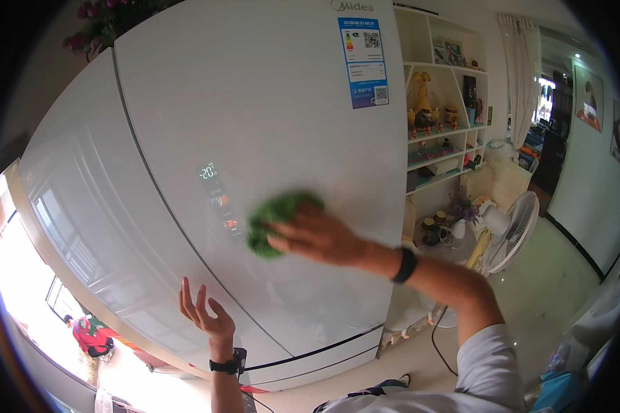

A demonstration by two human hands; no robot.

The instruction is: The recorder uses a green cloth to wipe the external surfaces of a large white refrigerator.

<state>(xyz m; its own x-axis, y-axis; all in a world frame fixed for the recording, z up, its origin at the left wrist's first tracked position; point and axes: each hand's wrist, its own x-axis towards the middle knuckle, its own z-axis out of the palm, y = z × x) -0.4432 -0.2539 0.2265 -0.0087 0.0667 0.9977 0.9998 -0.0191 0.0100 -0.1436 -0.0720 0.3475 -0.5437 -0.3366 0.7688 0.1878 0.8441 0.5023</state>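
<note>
A tall white Midea refrigerator point(299, 139) with glossy doors fills the middle of the view. My right hand point(318, 235) presses a green cloth point(268, 222) against its right door, just right of the lit display panel point(206, 173). Hand and cloth are slightly blurred. My left hand point(206, 312) is raised near the lower part of the doors, by the seam between them. Its fingers are spread and it holds nothing; whether it touches the door I cannot tell. A blue-and-white energy label point(363, 63) is stuck to the upper right door.
Right of the refrigerator stand white display shelves point(434, 129) with ornaments. A white standing fan point(511, 232) is beside a small round table point(439, 248). A black cord point(436, 340) runs across the floor. A person in red point(90, 335) crouches at the far lower left.
</note>
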